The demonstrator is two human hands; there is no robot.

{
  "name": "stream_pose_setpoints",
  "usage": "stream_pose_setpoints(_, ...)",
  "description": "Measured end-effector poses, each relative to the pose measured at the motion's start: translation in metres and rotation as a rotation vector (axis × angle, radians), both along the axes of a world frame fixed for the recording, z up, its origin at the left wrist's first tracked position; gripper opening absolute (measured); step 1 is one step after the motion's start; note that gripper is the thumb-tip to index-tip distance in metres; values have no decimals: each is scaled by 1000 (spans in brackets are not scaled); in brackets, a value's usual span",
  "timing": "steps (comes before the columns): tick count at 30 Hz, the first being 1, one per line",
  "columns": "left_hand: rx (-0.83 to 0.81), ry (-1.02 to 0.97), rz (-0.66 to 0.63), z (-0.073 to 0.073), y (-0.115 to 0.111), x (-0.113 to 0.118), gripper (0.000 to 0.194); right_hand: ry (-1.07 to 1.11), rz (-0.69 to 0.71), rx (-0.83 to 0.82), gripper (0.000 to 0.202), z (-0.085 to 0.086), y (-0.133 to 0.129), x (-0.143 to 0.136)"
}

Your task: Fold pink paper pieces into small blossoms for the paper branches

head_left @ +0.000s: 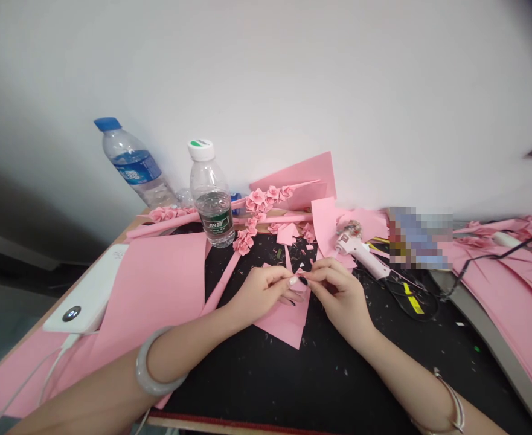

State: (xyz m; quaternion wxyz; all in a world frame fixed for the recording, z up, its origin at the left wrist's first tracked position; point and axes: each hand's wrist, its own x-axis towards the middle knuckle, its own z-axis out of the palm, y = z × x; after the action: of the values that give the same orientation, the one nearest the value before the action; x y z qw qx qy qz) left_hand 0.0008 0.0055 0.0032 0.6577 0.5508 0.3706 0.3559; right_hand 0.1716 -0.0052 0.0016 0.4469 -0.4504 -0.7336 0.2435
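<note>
My left hand (270, 290) and my right hand (340, 293) meet over the middle of the black table mat (266, 386). Fingertips of both are pinched on one small piece of pink paper (300, 273), mostly hidden between them. Beneath lies a pink paper sheet (288, 329), partly covered by my left hand. Small paper scraps are scattered just beyond my fingers. A pink and white glue gun (365, 257) rests on the mat to the right of my right hand. Rolled pink paper stems with folded flowers (244, 240) lie behind my left hand.
A water bottle with a white cap (211, 205) stands at the back; a blue-capped bottle (134, 163) leans by the wall. At left, a white power bank (87, 290) with a cable lies beside large pink sheets (161, 272). More pink paper (519, 302) fills the right side.
</note>
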Motion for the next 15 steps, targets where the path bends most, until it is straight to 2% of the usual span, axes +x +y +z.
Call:
stream_pose_setpoints(7, -69, -48, 38, 2, 0, 0, 19, -184, 95, 198, 24, 3, 2, 4)
stream_pose_setpoints(15, -206, -154, 77, -3, 6, -2, 20, -383, 180, 175, 35, 6, 1, 6)
